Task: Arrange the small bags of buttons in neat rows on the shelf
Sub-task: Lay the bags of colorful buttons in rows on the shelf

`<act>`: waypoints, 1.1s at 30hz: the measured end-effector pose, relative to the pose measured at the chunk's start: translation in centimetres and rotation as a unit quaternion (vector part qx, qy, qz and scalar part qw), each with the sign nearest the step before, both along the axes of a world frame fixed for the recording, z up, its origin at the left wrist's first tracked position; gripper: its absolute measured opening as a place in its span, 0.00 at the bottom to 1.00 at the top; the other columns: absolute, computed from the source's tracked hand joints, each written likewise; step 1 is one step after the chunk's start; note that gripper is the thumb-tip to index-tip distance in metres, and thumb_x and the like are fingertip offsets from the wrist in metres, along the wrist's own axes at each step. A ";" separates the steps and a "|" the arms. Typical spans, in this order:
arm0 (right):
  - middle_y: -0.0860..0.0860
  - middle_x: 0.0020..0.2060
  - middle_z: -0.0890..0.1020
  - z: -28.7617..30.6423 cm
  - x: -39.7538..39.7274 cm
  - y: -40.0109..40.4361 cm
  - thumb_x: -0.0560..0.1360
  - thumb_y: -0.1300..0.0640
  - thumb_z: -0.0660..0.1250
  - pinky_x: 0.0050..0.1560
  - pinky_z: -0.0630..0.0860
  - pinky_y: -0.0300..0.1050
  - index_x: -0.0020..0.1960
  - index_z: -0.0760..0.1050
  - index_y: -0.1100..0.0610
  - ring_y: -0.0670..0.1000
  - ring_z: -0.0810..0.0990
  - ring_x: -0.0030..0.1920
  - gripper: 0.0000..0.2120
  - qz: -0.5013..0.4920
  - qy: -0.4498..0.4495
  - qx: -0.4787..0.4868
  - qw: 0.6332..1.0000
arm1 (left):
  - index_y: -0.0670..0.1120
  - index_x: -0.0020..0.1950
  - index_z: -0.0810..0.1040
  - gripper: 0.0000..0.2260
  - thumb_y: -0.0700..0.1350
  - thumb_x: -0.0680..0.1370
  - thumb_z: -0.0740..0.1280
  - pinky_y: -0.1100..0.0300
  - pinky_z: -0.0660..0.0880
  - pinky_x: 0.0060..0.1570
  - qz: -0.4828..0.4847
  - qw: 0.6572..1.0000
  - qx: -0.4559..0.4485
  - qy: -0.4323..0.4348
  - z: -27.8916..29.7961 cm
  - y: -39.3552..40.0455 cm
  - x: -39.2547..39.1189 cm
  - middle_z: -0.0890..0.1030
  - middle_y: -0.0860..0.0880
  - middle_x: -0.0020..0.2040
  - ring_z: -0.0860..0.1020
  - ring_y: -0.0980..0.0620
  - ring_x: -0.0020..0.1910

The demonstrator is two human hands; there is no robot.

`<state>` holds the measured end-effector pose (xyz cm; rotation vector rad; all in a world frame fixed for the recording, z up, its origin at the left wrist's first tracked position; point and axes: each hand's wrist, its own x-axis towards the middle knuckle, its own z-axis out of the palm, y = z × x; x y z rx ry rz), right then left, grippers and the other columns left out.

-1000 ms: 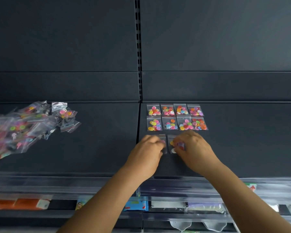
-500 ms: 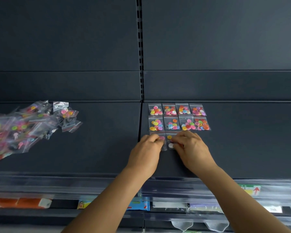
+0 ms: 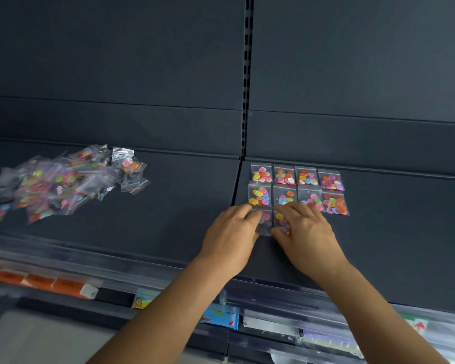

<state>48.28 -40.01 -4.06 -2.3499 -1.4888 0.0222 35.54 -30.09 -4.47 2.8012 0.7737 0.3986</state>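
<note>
Two hands: left hand (image 3: 230, 233) and right hand (image 3: 306, 232) rest fingertips on two third-row bags; how firmly each grip holds, I cannot tell.
Left bag (image 3: 265, 224): under left fingertips, just below the grid.
Right bag (image 3: 281, 222): beside it, under right fingers.
Grid (image 3: 297, 189): eight bags, two rows, directly behind.
Loose pile (image 3: 58, 182): well apart on the shelf (image 3: 184, 206), nearer the left hand.

Single head view, downward onto near shelf (image 3: 168, 219)
</note>
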 end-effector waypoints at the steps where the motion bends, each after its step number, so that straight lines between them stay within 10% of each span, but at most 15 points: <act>1: 0.50 0.66 0.72 0.2 -0.3 0.2 0.76 0.49 0.63 0.66 0.63 0.48 0.70 0.67 0.53 0.54 0.67 0.67 0.23 0.010 -0.007 -0.009 1.000 | 0.47 0.73 0.65 0.22 0.45 0.79 0.63 0.58 0.65 0.64 0.011 1.000 0.005 -0.002 0.3 0.1 -0.4 0.69 0.50 0.69 0.66 0.50 0.68; 33: 0.48 0.69 0.69 1.2 -30.6 26.2 0.78 0.48 0.60 0.70 0.58 0.48 0.72 0.63 0.52 0.51 0.64 0.70 0.24 0.129 0.044 -0.003 0.991 | 0.48 0.76 0.58 0.26 0.52 0.79 0.61 0.55 0.64 0.66 0.184 0.983 -0.011 -0.005 0.3 24.9 -33.2 0.69 0.48 0.69 0.66 0.48 0.68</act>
